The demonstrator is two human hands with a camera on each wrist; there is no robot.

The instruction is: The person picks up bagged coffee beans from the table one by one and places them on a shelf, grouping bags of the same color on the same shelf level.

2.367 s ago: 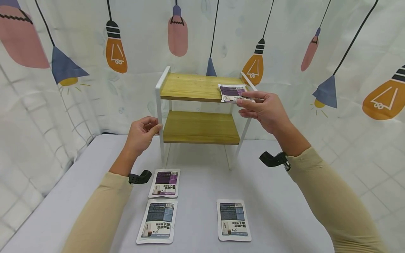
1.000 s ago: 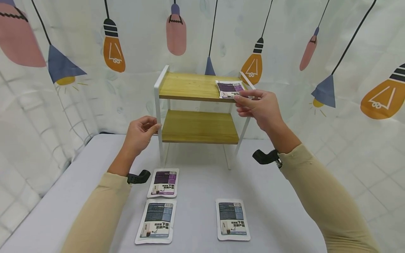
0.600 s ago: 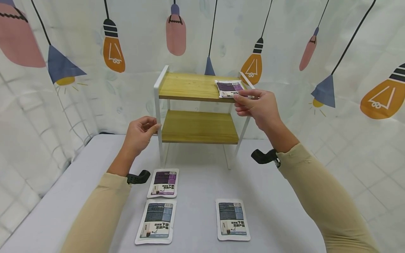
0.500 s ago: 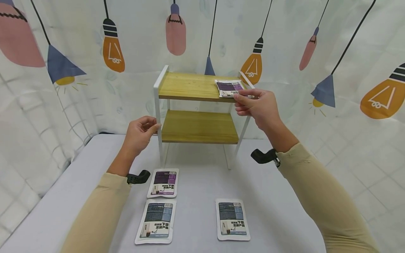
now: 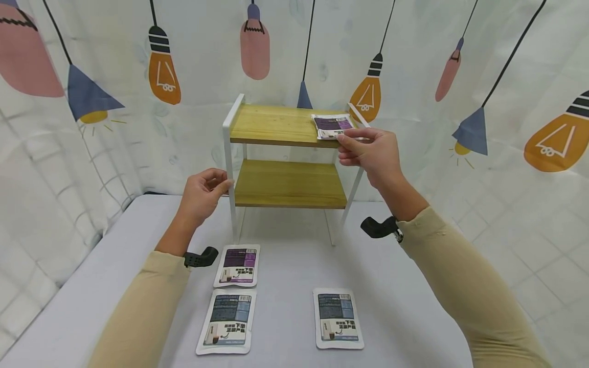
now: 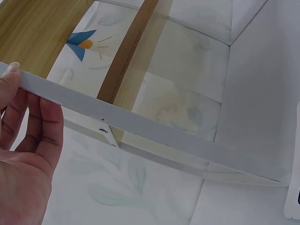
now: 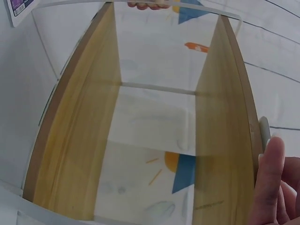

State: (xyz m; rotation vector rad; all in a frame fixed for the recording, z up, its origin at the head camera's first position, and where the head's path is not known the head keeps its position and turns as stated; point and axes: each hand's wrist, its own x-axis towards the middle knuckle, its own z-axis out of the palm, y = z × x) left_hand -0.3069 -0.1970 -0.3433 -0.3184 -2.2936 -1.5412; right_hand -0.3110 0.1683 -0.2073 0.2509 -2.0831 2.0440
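A small two-tier shelf with wooden boards [image 5: 276,124] and a white metal frame [image 5: 227,153] stands on the table. My left hand [image 5: 202,197] grips its left front post; in the left wrist view, the thumb lies over the white post [image 6: 154,129] with the fingers beneath. At the right end of the upper board lies a flat white-and-purple pouch [image 5: 329,126]. My right hand [image 5: 375,153] pinches its near right corner between thumb and fingers. From the right wrist, the thumb [image 7: 269,178] shows beside the upper board's edge, against the pouch's pale rim [image 7: 265,129].
On the white-covered table in front of the shelf lie another purple pouch [image 5: 237,266], a blue pouch [image 5: 227,321] just nearer, and a second blue pouch [image 5: 339,318] to the right. The lower board [image 5: 290,184] sits below. A lamp-printed curtain [image 5: 202,66] hangs behind.
My right hand has moved slightly left and back, sliding the purple pouch farther onto the upper board. The left hand keeps its grip on the post.
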